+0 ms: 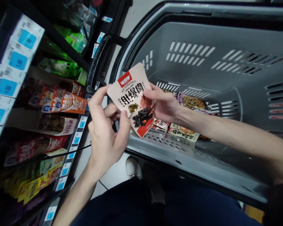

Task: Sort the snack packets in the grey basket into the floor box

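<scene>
Between my two hands a snack packet [134, 97], cream with a red label and a red lower corner, is held face up over the near left end of a grey shopping basket [191, 34]. My left hand [106, 125] pinches its left edge, thumb on the front and fingers behind. At its right edge, the thumb of my right hand [163, 102] rests on the front, with the other fingers out of sight behind. Below my right forearm, several snack packets [184, 133] lie on the basket floor, partly covered by the arm.
To the left, shelves hold hanging snack bags, among them orange bags [61, 102], a green bag [61, 67] and yellow bags [37, 185]. Blue price tags [19, 61] line the shelf edges. The basket's black handle [99, 59] stands by the shelf. A white shoe [133, 168] shows below.
</scene>
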A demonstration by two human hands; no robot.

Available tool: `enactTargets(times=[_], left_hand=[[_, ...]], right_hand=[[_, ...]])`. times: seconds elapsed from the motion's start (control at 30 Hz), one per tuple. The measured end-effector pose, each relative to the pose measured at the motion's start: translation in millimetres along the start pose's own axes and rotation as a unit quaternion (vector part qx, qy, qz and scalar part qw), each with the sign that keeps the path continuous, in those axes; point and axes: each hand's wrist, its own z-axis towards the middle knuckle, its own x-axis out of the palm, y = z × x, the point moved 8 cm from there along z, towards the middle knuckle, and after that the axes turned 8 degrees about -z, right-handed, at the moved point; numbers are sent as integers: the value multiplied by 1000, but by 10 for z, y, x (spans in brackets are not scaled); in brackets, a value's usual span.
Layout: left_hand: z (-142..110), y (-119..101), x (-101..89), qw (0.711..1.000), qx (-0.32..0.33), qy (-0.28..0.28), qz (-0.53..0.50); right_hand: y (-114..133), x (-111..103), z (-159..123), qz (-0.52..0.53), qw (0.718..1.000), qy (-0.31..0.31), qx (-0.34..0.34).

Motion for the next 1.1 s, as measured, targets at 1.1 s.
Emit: enactTargets(times=[1.1], left_hand=[[-32,41,-35,973,-79,-21,-216]], right_hand=[[-101,260,-334,23,994,103,-12]])
